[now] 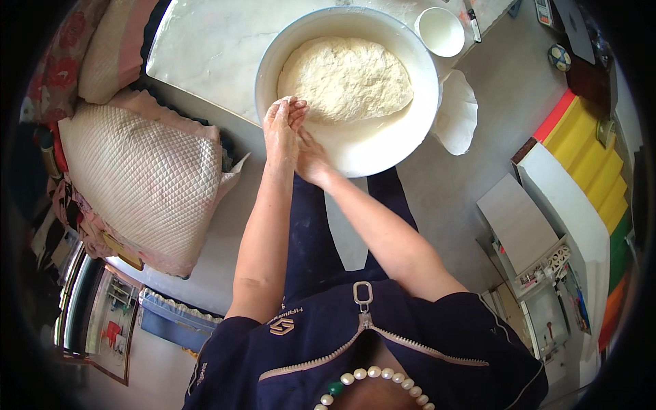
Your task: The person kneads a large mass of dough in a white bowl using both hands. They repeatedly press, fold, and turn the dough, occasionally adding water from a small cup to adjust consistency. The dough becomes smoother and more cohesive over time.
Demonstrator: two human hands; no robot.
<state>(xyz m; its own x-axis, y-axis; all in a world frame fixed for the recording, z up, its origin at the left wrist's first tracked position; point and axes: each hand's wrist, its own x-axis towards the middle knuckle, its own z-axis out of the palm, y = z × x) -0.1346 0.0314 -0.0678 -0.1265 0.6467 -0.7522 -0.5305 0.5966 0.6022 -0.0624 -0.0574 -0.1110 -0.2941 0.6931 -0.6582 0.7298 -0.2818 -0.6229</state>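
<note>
A large lump of pale dough rests in a wide white basin with a blue rim. Its surface is rough and floury. My left hand is over the basin's near-left rim, coated with flour and bits of dough, its fingers loosely bent beside the dough. Just below it, my right hand lies against the heel of the left hand, its fingers stretched out. I see nothing held in either hand. Part of the right hand is hidden behind the left.
The basin stands on a marble-look tabletop, its near side reaching past the edge. Right of it are a white bowl, a crumpled white bag or sheet and a knife. A quilted cover lies over furniture at left.
</note>
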